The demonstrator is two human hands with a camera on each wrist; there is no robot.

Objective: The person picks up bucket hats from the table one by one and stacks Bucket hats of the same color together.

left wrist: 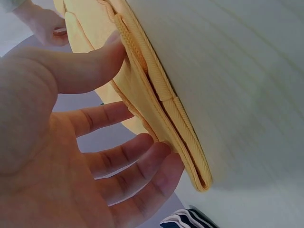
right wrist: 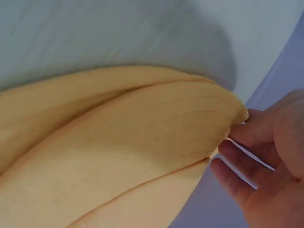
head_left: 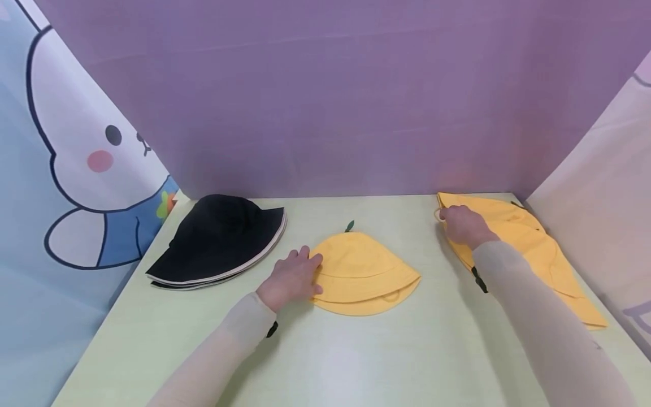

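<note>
A folded yellow bucket hat (head_left: 363,268) with a green leaf tab on top lies flat in the middle of the table. At its left edge is my left hand (head_left: 292,277); in the left wrist view its thumb and lightly bent fingers (left wrist: 118,166) touch the layered brim without closing round it. On the right lies more yellow hat fabric (head_left: 529,243), likely stacked bucket hats. My right hand (head_left: 465,221) pinches the far left corner of this yellow hat between thumb and fingers, seen also in the right wrist view, where the brim (right wrist: 118,137) spreads out from the fingertips.
Black bucket hats (head_left: 218,240) with a pale trim lie stacked on the left of the pale table (head_left: 335,362). A purple cloth (head_left: 325,102) stands behind the table. Printed cloths hang at the left (head_left: 91,169) and right (head_left: 610,198).
</note>
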